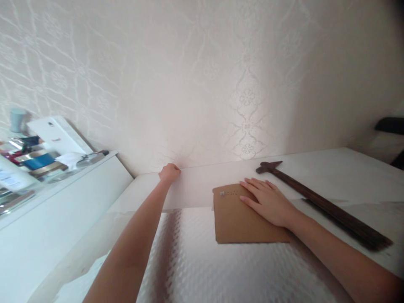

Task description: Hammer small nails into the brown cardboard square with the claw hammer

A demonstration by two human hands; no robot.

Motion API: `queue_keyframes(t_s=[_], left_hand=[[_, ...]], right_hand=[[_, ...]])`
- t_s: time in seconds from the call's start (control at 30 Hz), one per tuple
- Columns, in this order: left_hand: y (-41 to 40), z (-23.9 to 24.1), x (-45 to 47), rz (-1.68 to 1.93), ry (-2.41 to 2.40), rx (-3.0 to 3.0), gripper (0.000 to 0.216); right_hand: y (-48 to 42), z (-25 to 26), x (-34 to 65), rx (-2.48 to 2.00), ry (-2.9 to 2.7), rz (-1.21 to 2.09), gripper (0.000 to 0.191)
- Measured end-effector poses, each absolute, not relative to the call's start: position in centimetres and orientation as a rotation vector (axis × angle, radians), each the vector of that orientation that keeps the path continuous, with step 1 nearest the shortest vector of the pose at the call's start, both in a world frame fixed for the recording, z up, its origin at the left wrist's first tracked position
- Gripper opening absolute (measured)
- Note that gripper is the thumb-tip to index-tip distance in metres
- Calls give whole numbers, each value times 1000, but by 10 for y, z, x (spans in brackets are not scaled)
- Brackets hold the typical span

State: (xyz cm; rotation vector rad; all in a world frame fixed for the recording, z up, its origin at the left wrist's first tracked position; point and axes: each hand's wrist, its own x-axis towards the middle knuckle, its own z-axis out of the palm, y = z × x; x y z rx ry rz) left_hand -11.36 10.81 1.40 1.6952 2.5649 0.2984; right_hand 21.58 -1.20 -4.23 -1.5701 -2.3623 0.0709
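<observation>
My right hand lies flat with its fingers stretched out, pressing on a brown piece of cardboard. Rows of small dark dots run along the cardboard's upper part, with a small silvery cluster at their left end, too small to make out. My left hand reaches to the back edge of the white table by the wall, its fingers closed; whatever they may hold is hidden. A hammer with a dark wooden handle rests to the right of the cardboard, its head toward the wall.
Silvery bubble-textured sheeting covers the table's near part, under the cardboard. On the left stands a white cabinet, its top crowded with bottles, a white box and other small items. A patterned wall rises behind the table.
</observation>
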Motion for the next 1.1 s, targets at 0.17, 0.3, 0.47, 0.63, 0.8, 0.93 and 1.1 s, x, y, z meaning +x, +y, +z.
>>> queue_keyframes(t_s=[0.17, 0.3, 0.47, 0.63, 0.8, 0.93, 1.1], left_hand=[[111, 13, -103, 292, 2543, 1740, 26], [110, 13, -90, 320, 2494, 1814, 24], [95, 15, -62, 568, 2264, 1903, 15], [50, 15, -21, 977, 1774, 1770, 25], [1, 6, 13, 1065, 1489, 1749, 26], [-10, -3, 24, 1070, 1551, 1827, 20], [-5, -11, 20, 1077, 1509, 1867, 18]], right_hand=[[-12, -41, 215, -1562, -2361, 82, 64], [-12, -39, 214, -1577, -2364, 111, 65], [-11, -38, 214, -1583, -2366, 124, 65], [-10, -38, 214, -1581, -2364, 126, 63], [-10, -39, 214, -1582, -2366, 100, 63], [-7, -41, 216, -1573, -2361, 84, 63], [-6, -44, 217, -1537, -2345, 82, 63]])
